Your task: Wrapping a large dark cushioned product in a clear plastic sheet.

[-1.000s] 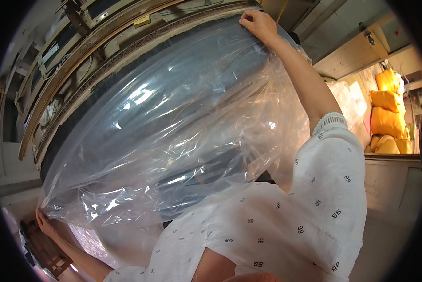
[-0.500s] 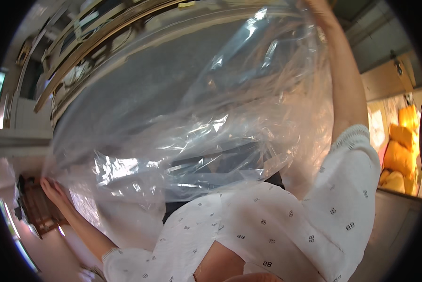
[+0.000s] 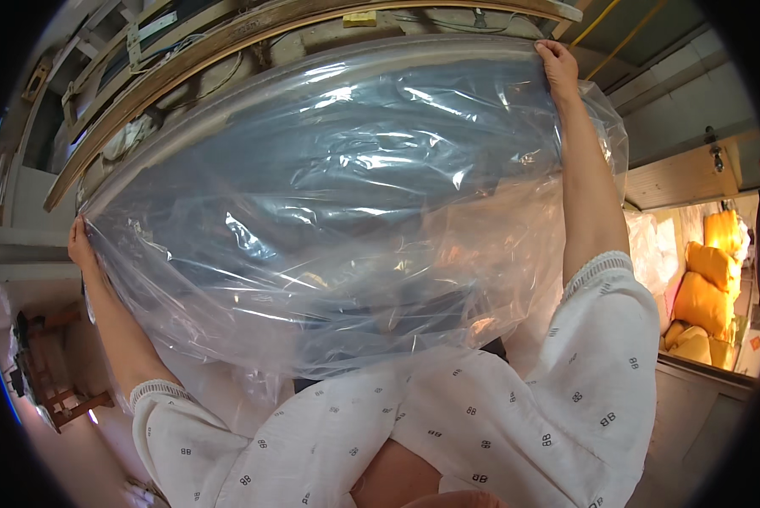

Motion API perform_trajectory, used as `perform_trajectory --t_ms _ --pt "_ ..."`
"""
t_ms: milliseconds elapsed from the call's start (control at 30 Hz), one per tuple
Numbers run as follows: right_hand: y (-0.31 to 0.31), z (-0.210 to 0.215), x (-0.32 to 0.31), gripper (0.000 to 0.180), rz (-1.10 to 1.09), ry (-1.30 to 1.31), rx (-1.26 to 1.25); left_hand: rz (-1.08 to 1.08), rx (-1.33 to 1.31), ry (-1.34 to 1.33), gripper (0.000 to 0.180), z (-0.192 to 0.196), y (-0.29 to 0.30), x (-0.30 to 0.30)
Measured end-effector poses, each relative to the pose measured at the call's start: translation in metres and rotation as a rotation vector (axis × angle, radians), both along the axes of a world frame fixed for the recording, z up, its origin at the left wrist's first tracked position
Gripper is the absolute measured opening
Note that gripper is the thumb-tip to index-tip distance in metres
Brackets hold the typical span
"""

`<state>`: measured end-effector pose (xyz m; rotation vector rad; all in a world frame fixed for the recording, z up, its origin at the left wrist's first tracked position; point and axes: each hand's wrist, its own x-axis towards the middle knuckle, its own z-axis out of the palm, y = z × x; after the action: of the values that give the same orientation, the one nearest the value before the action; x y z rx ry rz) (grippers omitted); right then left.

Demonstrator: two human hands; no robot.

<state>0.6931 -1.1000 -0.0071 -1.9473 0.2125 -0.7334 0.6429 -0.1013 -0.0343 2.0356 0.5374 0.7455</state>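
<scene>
Sheeting of clear, crinkled plastic (image 3: 371,195) spread just beyond the white, black-patterned cloth shirt (image 3: 473,398); left hand (image 3: 80,245) pinched its left end, right hand (image 3: 559,72) its far-right edge: steady, equal outward pull looked best against creases!

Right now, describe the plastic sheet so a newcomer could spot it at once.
Find the white patterned shirt at the bottom of the view. Just beyond it, stretched between the left hand and the right hand, is the plastic sheet. Unlike the opaque wooden rail beyond its far edge, it is see-through, wrinkled and dotted with bright glints.
</scene>
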Motion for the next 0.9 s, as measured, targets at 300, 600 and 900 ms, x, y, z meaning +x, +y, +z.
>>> perform_trajectory --t_ms 300,600,900 --pt "0.003 0.012 0.007 0.036 -0.221 -0.008 -0.314 0.061 0.148 0.019 0.038 0.022 -0.037 0.028" --pt "0.002 0.003 0.018 0.045 -0.336 -0.055 -0.327 0.127 -0.246 -0.062 0.033 0.008 0.013 0.017" --pt "-0.022 0.008 0.018 0.04 -0.304 -0.039 -0.218 0.029 -0.384 -0.176 0.021 -0.003 0.016 0.03"
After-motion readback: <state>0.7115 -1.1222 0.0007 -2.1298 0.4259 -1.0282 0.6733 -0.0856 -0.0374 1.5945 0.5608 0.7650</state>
